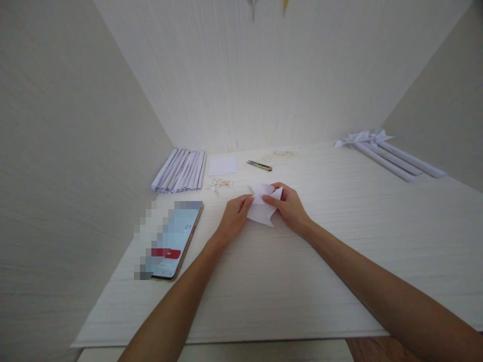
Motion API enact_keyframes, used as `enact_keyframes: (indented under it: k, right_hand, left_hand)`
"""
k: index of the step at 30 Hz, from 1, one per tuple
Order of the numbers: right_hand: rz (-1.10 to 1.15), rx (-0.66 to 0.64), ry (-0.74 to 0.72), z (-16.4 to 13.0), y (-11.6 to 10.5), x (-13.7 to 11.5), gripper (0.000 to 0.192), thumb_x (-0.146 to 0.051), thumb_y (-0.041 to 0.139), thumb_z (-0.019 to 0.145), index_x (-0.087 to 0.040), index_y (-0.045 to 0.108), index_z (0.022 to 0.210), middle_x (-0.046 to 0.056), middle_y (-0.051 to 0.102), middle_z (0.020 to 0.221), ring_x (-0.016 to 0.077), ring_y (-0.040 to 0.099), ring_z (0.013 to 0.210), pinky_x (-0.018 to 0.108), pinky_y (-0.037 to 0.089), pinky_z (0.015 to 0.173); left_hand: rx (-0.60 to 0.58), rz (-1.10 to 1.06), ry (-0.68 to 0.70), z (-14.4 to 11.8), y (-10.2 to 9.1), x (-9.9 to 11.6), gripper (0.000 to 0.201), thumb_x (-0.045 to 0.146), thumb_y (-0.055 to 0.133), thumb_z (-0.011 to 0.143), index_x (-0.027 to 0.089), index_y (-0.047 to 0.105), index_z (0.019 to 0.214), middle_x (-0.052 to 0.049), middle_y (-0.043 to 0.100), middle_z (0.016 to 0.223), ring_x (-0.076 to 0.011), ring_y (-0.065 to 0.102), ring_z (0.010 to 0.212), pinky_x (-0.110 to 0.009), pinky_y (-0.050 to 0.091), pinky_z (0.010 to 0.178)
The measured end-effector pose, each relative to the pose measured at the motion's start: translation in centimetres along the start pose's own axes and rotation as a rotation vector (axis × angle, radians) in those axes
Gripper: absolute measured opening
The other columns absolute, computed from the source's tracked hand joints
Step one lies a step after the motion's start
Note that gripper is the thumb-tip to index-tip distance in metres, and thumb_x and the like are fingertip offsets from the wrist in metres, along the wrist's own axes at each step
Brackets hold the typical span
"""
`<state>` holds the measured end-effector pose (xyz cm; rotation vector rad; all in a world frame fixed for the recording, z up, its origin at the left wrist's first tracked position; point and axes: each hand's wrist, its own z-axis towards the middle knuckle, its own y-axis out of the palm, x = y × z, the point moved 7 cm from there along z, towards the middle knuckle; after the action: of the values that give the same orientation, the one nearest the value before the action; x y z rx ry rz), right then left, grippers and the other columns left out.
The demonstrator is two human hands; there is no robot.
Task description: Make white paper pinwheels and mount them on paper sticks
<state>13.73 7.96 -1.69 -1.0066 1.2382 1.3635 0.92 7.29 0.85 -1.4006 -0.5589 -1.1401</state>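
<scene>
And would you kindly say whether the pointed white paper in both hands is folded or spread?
Partly folded: the paper shows bent flaps where the left hand and right hand pinch it.

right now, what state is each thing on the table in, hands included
Held paper, folded, in both hands
Left hand, closed on the held paper
Right hand, closed on the held paper
Phone, screen lit, partly pixelated
Left paper tubes, rolled, bunched together
Square sheet, lying flat
Snips, lying unheld
Small bits, scattered
Right paper tubes, rolled, side by side
Pointed paper, piled by those tubes
</scene>
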Motion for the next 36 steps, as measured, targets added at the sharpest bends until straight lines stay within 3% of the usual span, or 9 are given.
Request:
enact_keyframes:
  k: [8,17,26,36]
  right_hand:
    - [-0.087,-0.030,-0.001,-0.2,0.2,-0.3,0.027,-0.025,0.068,0.054,-0.018,0.050,0.073,-0.005,0.051,0.059,0.0096,0.047,0.052,0.023,0.037,0.049]
    - [-0.206,-0.024,-0.026,-0.4,0.3,-1.0,0.024,-0.023,0.065,0.054,-0.017,0.051,0.072,-0.006,0.048,0.057,0.0083,0.042,0.048,0.021,0.032,0.045]
    - [-0.205,-0.019,-0.044,-0.5,0.2,-0.9,0.024,-0.026,0.065,0.055,-0.018,0.048,0.071,-0.006,0.047,0.055,0.0092,0.042,0.048,0.021,0.032,0.044]
    - [-0.231,-0.003,-0.049,-0.6,0.2,-1.1,0.023,-0.023,0.065,0.055,-0.018,0.048,0.069,-0.005,0.046,0.057,0.0089,0.041,0.050,0.021,0.032,0.044]
  left_hand:
    - [0.032,0.051,0.027,0.1,-0.2,-0.1,0.035,0.033,0.034,0.080,0.012,0.062,0.080,-0.002,0.058,0.068,-0.0133,0.047,0.064,-0.021,0.036,0.057]
    - [0.071,0.125,0.046,0.0,-0.3,0.2,0.033,0.031,0.033,0.081,0.013,0.060,0.073,-0.001,0.056,0.064,-0.0118,0.045,0.059,-0.022,0.033,0.056]
    - [-0.005,-0.145,-0.103,-0.1,0.4,-0.9,0.027,0.034,0.047,0.071,0.013,0.059,0.082,0.001,0.054,0.063,-0.0088,0.044,0.050,-0.018,0.033,0.042]
    - [0.008,-0.138,-0.098,0.0,0.2,-0.6,0.020,0.030,0.050,0.067,0.011,0.056,0.073,0.002,0.051,0.060,-0.0088,0.045,0.051,-0.018,0.035,0.043]
